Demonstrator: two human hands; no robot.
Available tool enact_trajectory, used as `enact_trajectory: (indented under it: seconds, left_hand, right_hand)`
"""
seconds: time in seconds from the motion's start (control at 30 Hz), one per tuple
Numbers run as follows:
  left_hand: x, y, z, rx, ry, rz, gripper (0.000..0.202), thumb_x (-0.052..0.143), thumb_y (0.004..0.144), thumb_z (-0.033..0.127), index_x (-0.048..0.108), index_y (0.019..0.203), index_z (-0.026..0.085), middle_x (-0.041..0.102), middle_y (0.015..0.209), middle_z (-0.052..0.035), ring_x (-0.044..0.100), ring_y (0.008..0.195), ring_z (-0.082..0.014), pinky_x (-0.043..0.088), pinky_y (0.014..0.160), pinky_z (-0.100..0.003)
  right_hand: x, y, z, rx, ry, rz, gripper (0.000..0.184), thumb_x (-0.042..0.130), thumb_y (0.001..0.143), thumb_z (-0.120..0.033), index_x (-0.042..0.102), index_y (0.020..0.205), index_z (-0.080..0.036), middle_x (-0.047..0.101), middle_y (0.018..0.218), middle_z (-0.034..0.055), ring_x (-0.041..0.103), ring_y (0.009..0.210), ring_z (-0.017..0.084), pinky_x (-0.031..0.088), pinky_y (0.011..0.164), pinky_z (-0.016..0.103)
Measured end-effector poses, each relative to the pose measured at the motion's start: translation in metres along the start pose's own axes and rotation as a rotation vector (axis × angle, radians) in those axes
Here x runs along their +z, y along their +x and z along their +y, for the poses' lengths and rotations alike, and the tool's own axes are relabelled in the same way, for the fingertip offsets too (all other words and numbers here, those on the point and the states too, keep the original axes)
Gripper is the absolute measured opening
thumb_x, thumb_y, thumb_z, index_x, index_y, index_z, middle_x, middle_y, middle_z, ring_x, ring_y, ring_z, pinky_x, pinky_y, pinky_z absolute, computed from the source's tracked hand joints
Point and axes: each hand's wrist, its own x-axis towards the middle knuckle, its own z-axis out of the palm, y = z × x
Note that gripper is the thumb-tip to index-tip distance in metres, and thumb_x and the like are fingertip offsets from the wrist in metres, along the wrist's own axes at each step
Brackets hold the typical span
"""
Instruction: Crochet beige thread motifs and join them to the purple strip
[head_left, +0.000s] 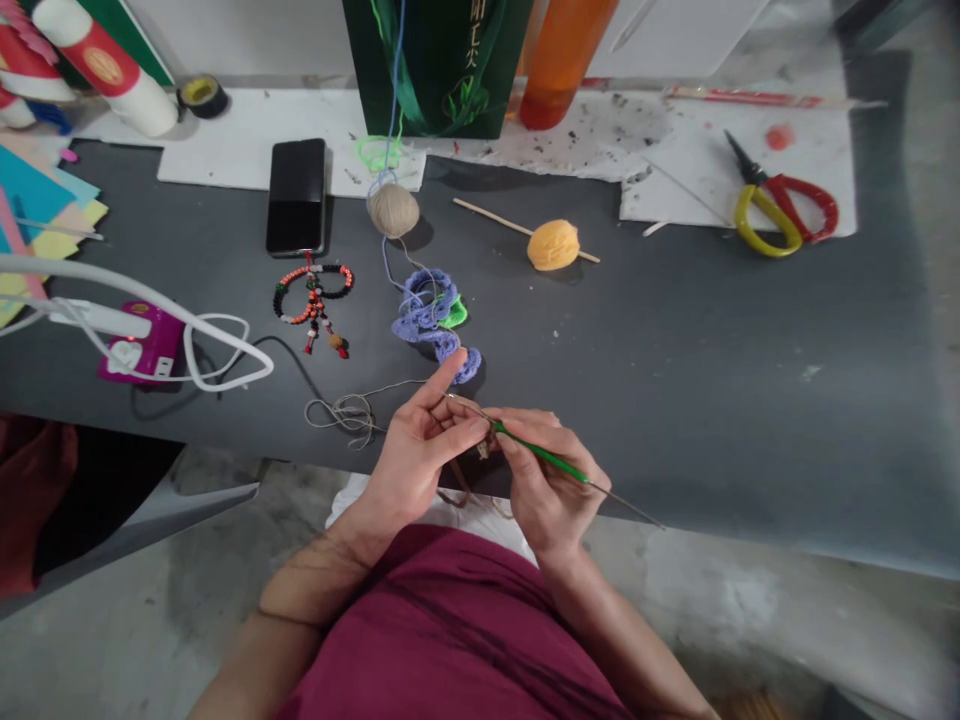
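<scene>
My right hand [551, 480] pinches a crochet hook [544, 455] by its green grip, its metal shaft sticking out to the lower right. The hook's tip meets my left hand [420, 445], whose index finger points up while the thumb and other fingers close on a small piece of beige crochet [484, 450], mostly hidden between the hands. Thin beige yarn [352, 410] runs from the left hand to a loose tangle on the table. Just beyond the left index fingertip lies a purple crocheted strip [427, 315] with a green piece [454, 312] beside it.
A beige yarn ball [394, 210] and a yellow yarn ball [553, 245] on a stick lie farther back. Scissors [784, 210] rest at the right. On the left are a phone [297, 197], beads [311, 295] and a purple power adapter [142, 342] with white cables.
</scene>
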Motion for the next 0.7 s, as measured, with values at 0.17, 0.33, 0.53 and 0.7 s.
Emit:
enact_trajectory:
  seconds: [0.17, 0.33, 0.53, 0.7]
  left_hand:
    - [0.0, 0.0, 0.003, -0.052, 0.01, -0.024, 0.074, 0.095, 0.071, 0.022, 0.071, 0.14, 0.028, 0.071, 0.079, 0.0045, 0.062, 0.072, -0.0097, 0.054, 0.078, -0.026]
    - [0.0, 0.0, 0.005, -0.079, 0.002, -0.031, 0.068, 0.096, 0.07, 0.023, 0.075, 0.135, 0.028, 0.07, 0.077, 0.0045, 0.062, 0.071, -0.01, 0.053, 0.078, -0.026]
    - [-0.003, 0.002, 0.006, -0.102, 0.002, -0.018, 0.068, 0.098, 0.068, 0.024, 0.076, 0.133, 0.028, 0.069, 0.076, 0.0048, 0.063, 0.073, -0.0104, 0.052, 0.077, -0.026]
    - [-0.005, 0.003, 0.007, -0.119, 0.003, -0.031, 0.063, 0.096, 0.069, 0.022, 0.078, 0.129, 0.027, 0.071, 0.078, 0.0034, 0.064, 0.074, -0.0115, 0.053, 0.078, -0.028]
  right_hand:
    - [0.0, -0.003, 0.003, 0.148, 0.182, 0.034, 0.019, 0.074, 0.095, -0.016, 0.081, 0.104, -0.032, 0.086, 0.097, -0.0009, 0.08, 0.09, 0.017, 0.065, 0.079, 0.033]
    - [-0.001, -0.003, 0.002, 0.211, 0.171, 0.055, 0.008, 0.074, 0.096, -0.024, 0.078, 0.1, -0.029, 0.085, 0.093, 0.0001, 0.08, 0.079, 0.018, 0.064, 0.063, 0.03]
    - [-0.008, -0.003, 0.002, 0.168, -0.018, 0.095, 0.005, 0.071, 0.098, -0.024, 0.073, 0.102, -0.026, 0.079, 0.083, -0.0022, 0.068, 0.053, 0.011, 0.057, 0.049, 0.025]
    - [-0.014, 0.0, 0.002, 0.136, -0.089, 0.062, 0.005, 0.064, 0.102, -0.029, 0.068, 0.104, -0.026, 0.076, 0.087, -0.0013, 0.068, 0.052, 0.011, 0.056, 0.046, 0.025]
